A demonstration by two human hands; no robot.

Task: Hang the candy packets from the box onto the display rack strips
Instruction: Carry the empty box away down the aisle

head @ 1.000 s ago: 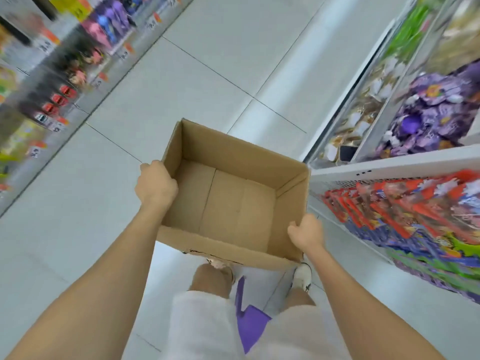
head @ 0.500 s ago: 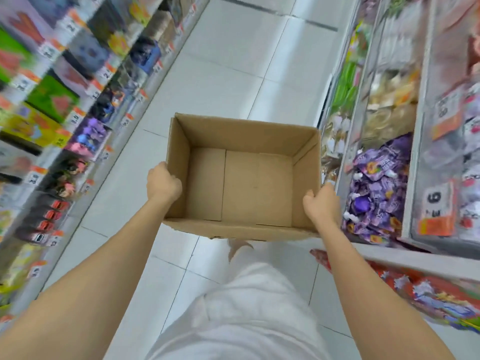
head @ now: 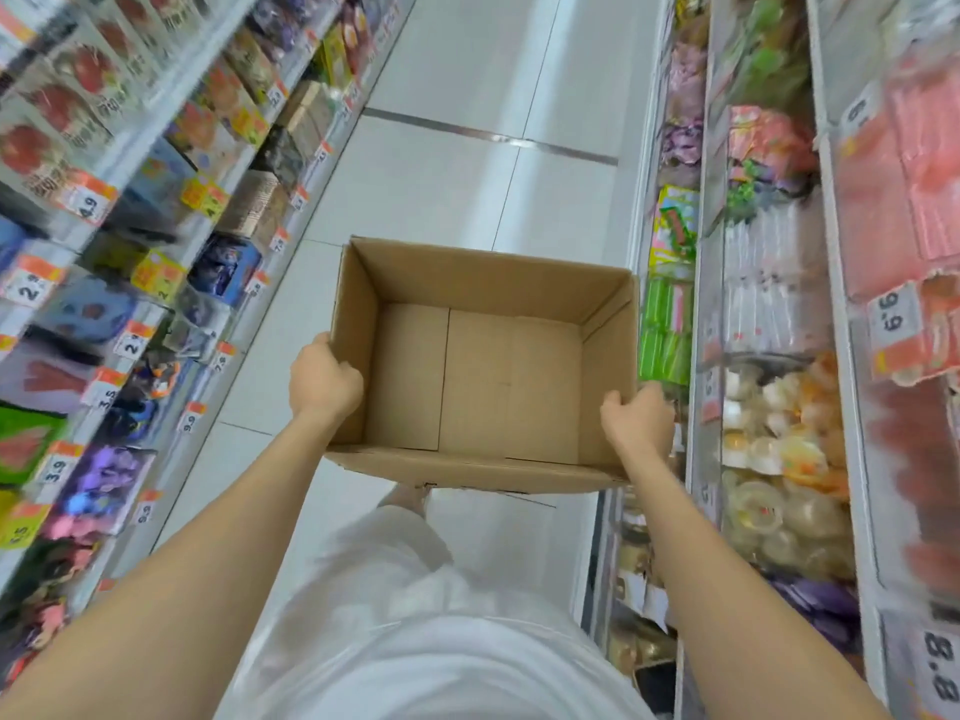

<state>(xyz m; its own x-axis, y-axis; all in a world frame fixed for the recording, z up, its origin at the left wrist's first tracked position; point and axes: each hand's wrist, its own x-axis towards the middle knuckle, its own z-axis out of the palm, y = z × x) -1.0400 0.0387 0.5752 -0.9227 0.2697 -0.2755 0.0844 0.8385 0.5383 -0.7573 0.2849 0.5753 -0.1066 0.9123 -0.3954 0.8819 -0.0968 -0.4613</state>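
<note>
Empty box (head: 509,381): my left hand (head: 324,379) grips its 9 o'clock side, right hand (head: 636,423) its 3 o'clock side. Hanging likely done; next, set box down.

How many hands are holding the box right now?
2. The left hand grips the box's left wall; the right hand grips its right wall. Neither is hidden.

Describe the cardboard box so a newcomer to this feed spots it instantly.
Look down the white-tiled aisle floor between the stocked shelves. At its centre, the open brown cardboard box is gripped by the left hand and right hand. Unlike the packed shelves, it shows only bare cardboard inside.
</note>
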